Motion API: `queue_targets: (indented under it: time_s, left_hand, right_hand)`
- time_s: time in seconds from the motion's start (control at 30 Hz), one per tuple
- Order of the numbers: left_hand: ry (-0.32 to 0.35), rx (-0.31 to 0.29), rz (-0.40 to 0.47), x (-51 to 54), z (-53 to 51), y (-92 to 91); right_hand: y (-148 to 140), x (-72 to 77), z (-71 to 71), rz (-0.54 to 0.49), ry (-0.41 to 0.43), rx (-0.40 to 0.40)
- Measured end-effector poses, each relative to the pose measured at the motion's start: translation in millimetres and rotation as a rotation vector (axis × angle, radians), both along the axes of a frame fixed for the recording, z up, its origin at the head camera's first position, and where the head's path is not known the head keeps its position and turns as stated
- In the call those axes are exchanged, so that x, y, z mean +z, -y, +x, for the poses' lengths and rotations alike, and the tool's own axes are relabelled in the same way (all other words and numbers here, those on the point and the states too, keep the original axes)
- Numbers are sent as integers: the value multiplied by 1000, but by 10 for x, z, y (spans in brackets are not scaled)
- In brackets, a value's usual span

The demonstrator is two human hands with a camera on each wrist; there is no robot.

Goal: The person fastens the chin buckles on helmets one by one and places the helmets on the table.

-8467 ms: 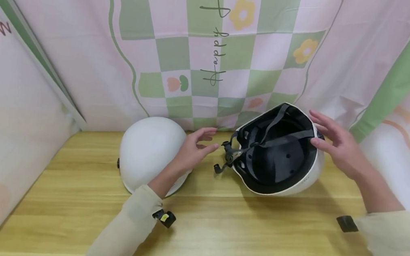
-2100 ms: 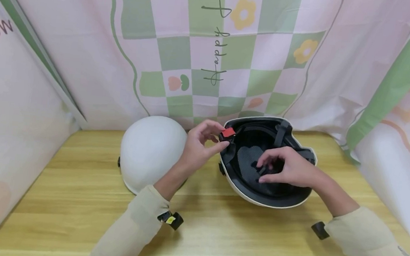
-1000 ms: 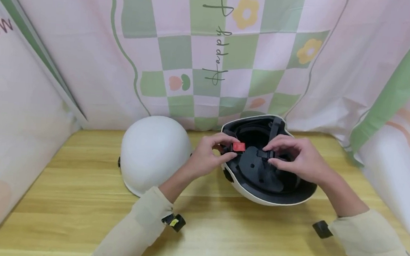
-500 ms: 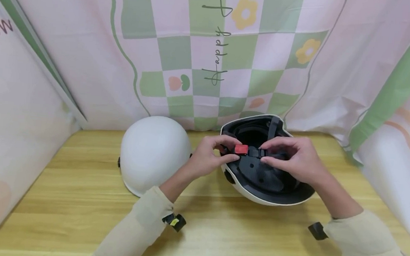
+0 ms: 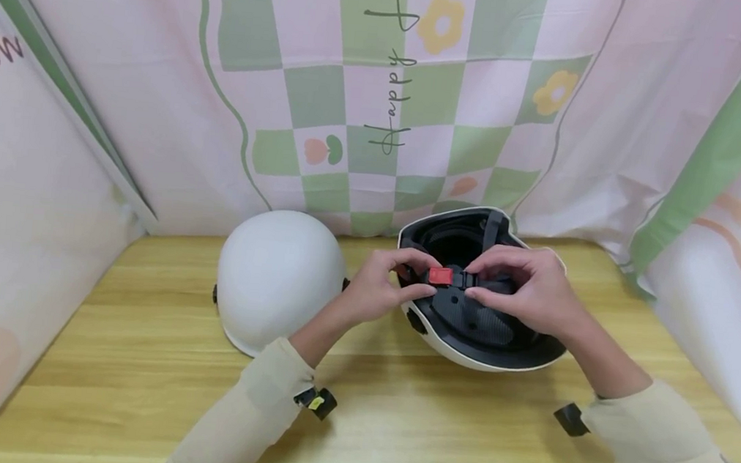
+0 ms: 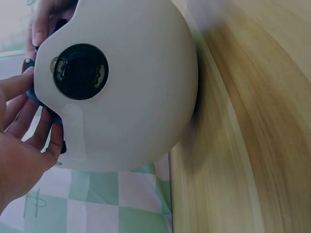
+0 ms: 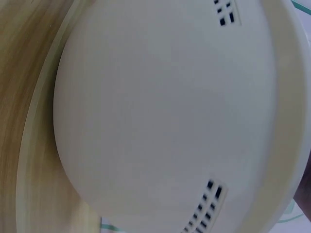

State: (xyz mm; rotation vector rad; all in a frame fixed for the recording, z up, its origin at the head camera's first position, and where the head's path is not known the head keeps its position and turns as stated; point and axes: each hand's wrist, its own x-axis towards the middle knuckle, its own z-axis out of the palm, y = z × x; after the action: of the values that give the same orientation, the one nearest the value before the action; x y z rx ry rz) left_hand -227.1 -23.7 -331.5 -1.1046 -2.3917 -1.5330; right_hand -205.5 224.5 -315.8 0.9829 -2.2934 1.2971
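Note:
A white helmet [image 5: 475,360] with a black lining lies upside down on the wooden table, its hollow facing up. My left hand [image 5: 375,291] pinches the red-and-black strap buckle [image 5: 441,276] between thumb and fingers over that hollow. From the other side my right hand [image 5: 538,286] pinches the black buckle piece [image 5: 468,279] on the grey chin strap. The two buckle parts touch end to end; whether they are latched I cannot tell. In the left wrist view a round black vent [image 6: 80,72] shows on the shell. The shell [image 7: 170,111] hides most of my right hand in the right wrist view.
A second white helmet [image 5: 280,282] rests dome up on the table [image 5: 406,426], just left of my left forearm. Behind both helmets hangs a checkered curtain [image 5: 369,99], close to the table's back edge. Another printed cloth [image 5: 33,231] borders the left side.
The helmet has been turned since the earliest frame, and both hands have taken hold of its strap ends. Over the last second the red buckle and black piece have come together.

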Motion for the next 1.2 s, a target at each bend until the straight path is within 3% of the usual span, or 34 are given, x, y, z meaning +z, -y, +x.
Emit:
queue_targets:
  time_s: [0.2,0.3,0.43,0.67,0.93,1.2]
  left_hand:
    - [-12,-2,-4,-9,8,-9]
    - [-10,4,2,-9,5,-10]
    - [9,2,21,-14,-1,-6]
    - [56,-17,62,-31,-12,4]
    - [85,25,66,-54,-18,7]
    - [77,6,73,-47,-20,17]
  right_hand:
    - [24,-14,0,-5,-39,37]
    - [35,-19,-1,-12,-44,15]
    - [43,-39,2,-41,-16,-41]
    - [58,-70,1,-62,-2,-66]
    - [59,-103,15,-106,29,-31]
    - [57,-112,13,-118,90,-58]
